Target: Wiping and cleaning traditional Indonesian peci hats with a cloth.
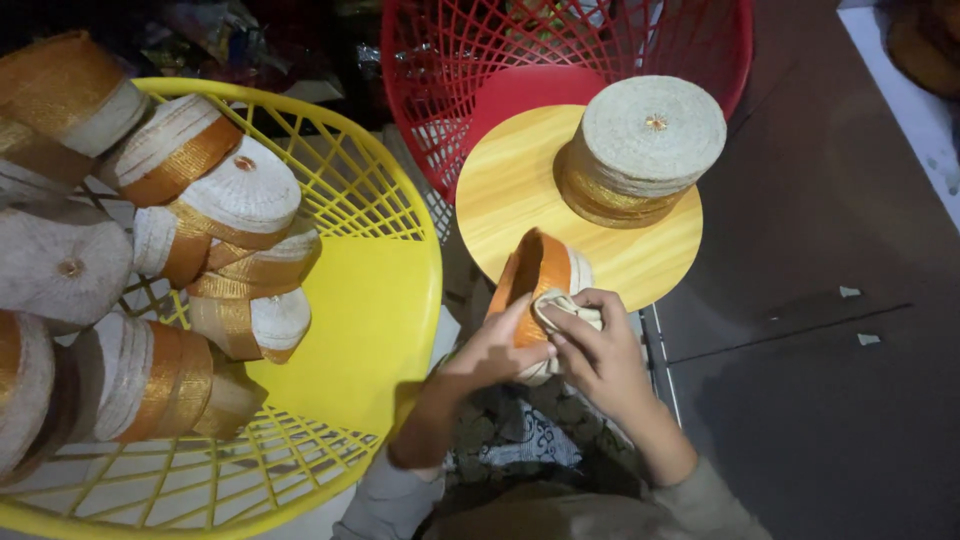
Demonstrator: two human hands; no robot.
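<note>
Both hands gripping one woven cap: left hand pinching orange band, right hand tucking cream edge. Keeping fold tight, band flat; finished stack sitting on round wooden board.

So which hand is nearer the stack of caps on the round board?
Right. The right hand is just below the stack of caps; the left hand sits farther left. Both grip an orange-banded cap.
</note>
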